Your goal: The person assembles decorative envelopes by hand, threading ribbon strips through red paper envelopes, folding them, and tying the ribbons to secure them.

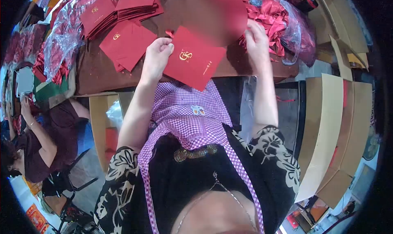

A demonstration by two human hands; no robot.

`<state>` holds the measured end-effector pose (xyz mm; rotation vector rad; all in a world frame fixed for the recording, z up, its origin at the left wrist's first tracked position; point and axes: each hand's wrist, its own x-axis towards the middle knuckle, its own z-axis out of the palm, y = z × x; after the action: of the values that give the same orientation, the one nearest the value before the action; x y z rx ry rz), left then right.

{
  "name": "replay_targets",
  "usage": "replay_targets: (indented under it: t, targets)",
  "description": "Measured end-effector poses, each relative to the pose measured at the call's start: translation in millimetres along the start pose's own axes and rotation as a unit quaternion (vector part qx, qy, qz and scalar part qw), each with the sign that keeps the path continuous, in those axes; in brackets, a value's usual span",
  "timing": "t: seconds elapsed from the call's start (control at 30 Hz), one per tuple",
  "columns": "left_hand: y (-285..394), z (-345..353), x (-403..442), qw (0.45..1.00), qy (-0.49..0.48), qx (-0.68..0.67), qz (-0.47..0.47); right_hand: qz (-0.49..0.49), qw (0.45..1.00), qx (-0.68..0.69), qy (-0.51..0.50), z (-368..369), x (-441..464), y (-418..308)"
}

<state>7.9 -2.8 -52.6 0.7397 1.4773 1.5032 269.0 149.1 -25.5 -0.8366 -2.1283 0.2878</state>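
A red card or bag with a gold emblem (196, 60) lies tilted at the table's near edge. At its left corner is my left hand (159, 55), with thumb and fingers pinched together beside a small red ribbon (169, 33). My right hand (257, 41) is closed near the heap of red ribbons (272, 19) at the right; what its fingertips hold, if anything, I cannot make out. A blurred red and brown area lies between the hands. Left of my left hand rest more red pieces with the same emblem (127, 43).
Stacked red pieces (137, 2) stand at the back left of the brown table (94, 78), beside clear plastic packing (67, 33). Cardboard boxes (321, 131) stand at the right. Another person (49, 139) sits at the left. A purple checked apron (188, 107) covers my lap.
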Motion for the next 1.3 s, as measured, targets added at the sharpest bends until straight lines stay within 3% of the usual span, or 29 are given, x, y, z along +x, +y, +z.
replay_targets:
  t: [0.1,0.2,0.33,0.53,0.6,0.67,0.77,0.8,0.87,0.9,0.97,1.3]
  targets:
    - [-4,-3,11,0.963,0.028,0.243,0.111,-0.061,0.968,-0.218,-0.112,-14,14,13]
    - [-7,2,19,0.934,0.052,0.331,0.124,-0.086,0.934,-0.295,-0.182,-11,7,37]
    - [-10,1,21,0.935,0.054,0.330,0.117,-0.025,0.949,-0.244,-0.199,-1,-5,71]
    - [-19,-3,26,0.942,0.043,0.309,0.125,-0.037,0.950,-0.257,-0.175,-18,4,45]
    - [-16,1,24,0.950,0.044,0.291,0.106,-0.062,0.949,-0.307,-0.034,-19,10,29]
    - [-15,3,24,0.957,0.043,0.272,0.089,-0.093,0.967,-0.231,0.051,-12,13,13]
    - [-21,0,31,0.952,0.043,0.285,0.103,-0.088,0.996,-0.011,-0.021,11,4,-31]
    - [-25,-3,34,0.928,0.042,0.339,0.150,-0.098,0.993,0.048,-0.040,22,-3,-52]
    - [-18,-2,33,0.898,0.040,0.392,0.198,0.020,0.985,0.145,-0.093,52,-21,-72]
    - [-5,3,27,0.914,0.032,0.375,0.149,0.020,0.985,0.146,-0.091,60,-22,-77]
    - [5,6,22,0.928,0.024,0.359,0.098,0.181,0.935,0.266,-0.147,69,-22,-83]
    - [-3,5,23,0.975,-0.019,0.219,0.044,0.113,0.970,0.189,-0.102,96,-13,-82]
